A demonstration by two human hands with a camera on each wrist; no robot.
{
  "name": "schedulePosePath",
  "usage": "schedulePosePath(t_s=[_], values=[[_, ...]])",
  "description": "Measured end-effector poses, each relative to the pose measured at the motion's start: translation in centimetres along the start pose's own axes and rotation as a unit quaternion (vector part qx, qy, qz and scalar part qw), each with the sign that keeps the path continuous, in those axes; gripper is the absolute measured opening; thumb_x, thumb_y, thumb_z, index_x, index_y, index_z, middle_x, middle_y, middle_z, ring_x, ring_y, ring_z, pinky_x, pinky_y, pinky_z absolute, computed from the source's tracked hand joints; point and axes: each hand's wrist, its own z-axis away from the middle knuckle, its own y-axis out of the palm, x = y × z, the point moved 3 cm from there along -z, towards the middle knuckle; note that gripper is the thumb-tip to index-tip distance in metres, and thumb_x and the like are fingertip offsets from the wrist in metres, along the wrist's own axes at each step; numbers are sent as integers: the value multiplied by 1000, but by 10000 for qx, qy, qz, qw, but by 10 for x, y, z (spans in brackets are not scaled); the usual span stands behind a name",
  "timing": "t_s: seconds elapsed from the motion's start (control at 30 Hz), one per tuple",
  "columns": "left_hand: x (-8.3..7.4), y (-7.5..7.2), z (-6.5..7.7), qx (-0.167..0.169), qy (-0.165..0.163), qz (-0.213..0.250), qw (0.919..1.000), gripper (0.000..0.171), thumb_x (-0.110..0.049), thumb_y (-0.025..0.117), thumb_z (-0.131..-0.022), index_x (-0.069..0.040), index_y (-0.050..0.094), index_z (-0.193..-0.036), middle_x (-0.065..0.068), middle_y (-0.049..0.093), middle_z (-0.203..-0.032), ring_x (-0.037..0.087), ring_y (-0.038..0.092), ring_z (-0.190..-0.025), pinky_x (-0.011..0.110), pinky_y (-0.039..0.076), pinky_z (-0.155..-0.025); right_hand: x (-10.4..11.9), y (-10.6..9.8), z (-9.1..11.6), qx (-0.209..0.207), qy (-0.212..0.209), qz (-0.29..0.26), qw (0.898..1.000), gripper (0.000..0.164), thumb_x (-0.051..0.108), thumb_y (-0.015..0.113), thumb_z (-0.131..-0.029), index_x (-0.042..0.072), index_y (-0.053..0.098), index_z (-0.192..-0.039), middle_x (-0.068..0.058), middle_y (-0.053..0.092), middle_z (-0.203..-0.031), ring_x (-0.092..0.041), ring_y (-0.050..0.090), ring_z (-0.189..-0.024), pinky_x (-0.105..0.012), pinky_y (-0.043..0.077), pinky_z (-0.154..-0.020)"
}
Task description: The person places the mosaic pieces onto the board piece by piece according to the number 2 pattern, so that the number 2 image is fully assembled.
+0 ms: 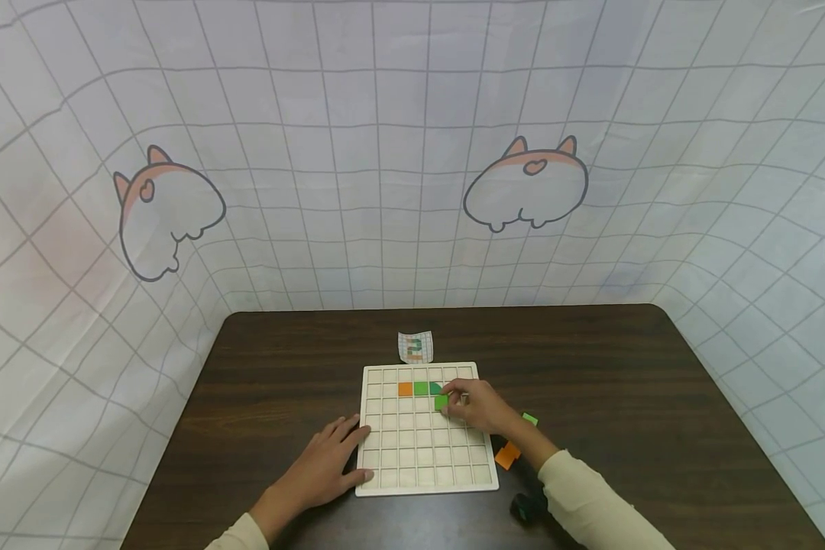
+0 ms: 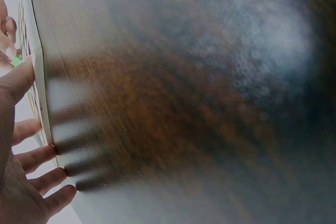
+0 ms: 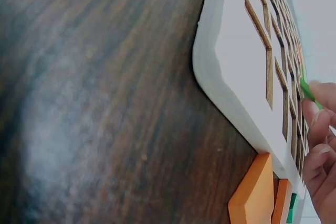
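A white board with a square grid (image 1: 412,458) lies on the dark table. In its upper rows sit an orange square tile (image 1: 405,389), a light green square tile (image 1: 421,389) and a dark green tile with a rounded corner (image 1: 435,388). My right hand (image 1: 480,405) pinches a light green tile (image 1: 441,402) just below the dark green one; in the right wrist view this tile (image 3: 307,89) is tilted between thumb and finger. My left hand (image 1: 321,467) rests at the board's left edge, fingers spread and touching the rim, as the left wrist view shows too.
Behind the board stands a small printed card (image 1: 415,347) with a coloured pattern. Loose orange tiles (image 1: 507,455) and a green tile (image 1: 530,418) lie right of the board, partly under the right forearm. A black object (image 1: 522,508) sits near the right sleeve.
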Motion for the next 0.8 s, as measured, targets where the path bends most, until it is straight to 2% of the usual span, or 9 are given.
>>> schedulePosePath(t_s=[0.27,0.63,0.8], values=[[-1,-2,2,-153,85,-10,9998,70,-51,67,-93,-15,47,-149,16,38,-159,44,36,-144,68,35,-106,6,2,-2,-33,-134,172,9998,23,16,73,-92,8,71,-114,6,61,-87,-8,50,-72,-21,42,-65],[-1,0,2,-157,82,-29,9998,70,-52,67,-93,-14,48,-149,17,38,-159,44,36,-144,67,36,-106,9,6,-5,-119,-208,94,9997,24,11,74,-90,4,72,-113,2,62,-90,-10,48,-74,-21,40,-65],[-1,0,2,-165,92,-16,9998,71,-52,67,-93,-14,47,-149,17,38,-159,44,36,-144,67,36,-106,7,6,-5,-125,-203,79,9997,25,14,76,-90,5,71,-113,2,61,-91,-13,51,-79,-22,41,-69]])
